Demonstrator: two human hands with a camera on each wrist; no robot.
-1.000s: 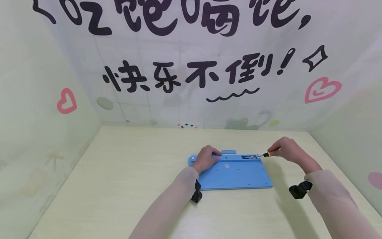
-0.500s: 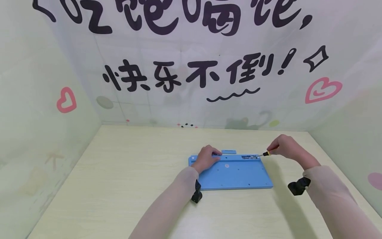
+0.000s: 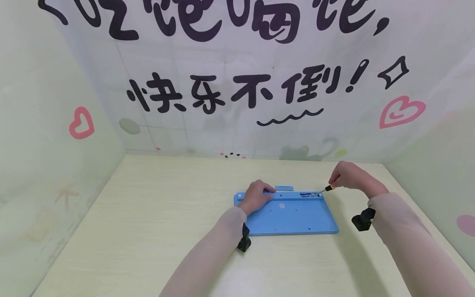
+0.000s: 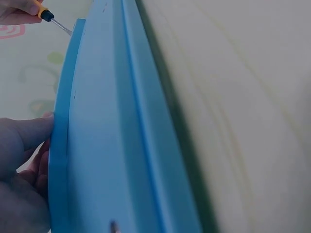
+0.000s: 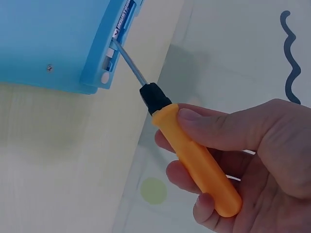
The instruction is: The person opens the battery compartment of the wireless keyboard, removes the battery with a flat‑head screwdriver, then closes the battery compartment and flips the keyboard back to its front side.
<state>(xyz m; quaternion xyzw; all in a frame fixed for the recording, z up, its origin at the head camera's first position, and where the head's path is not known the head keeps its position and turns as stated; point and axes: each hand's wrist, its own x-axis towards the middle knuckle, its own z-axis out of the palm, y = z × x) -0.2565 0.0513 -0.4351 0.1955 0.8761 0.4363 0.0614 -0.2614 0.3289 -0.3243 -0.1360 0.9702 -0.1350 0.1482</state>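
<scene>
A blue keyboard (image 3: 293,218) lies underside up on the table, its raised rear bar (image 4: 59,145) along the far side. My left hand (image 3: 255,196) grips that bar left of its middle, thumb on the near face and fingers behind. At the bar's right end the battery compartment is uncovered, and a battery (image 5: 123,19) with a printed label shows inside. Curled around the orange handle of a screwdriver (image 5: 194,160), my right hand (image 3: 350,175) holds its metal shaft slanting down, the tip at the compartment beside the battery.
The small blue battery cover (image 3: 284,188) lies just behind the keyboard. A pale wooden table (image 3: 148,231) extends left and in front. Printed cloth walls (image 3: 208,136) enclose the back and both sides.
My right hand has shifted left and slightly up in the head view, and the screwdriver slants more steeply. My left hand and the keyboard stay in place.
</scene>
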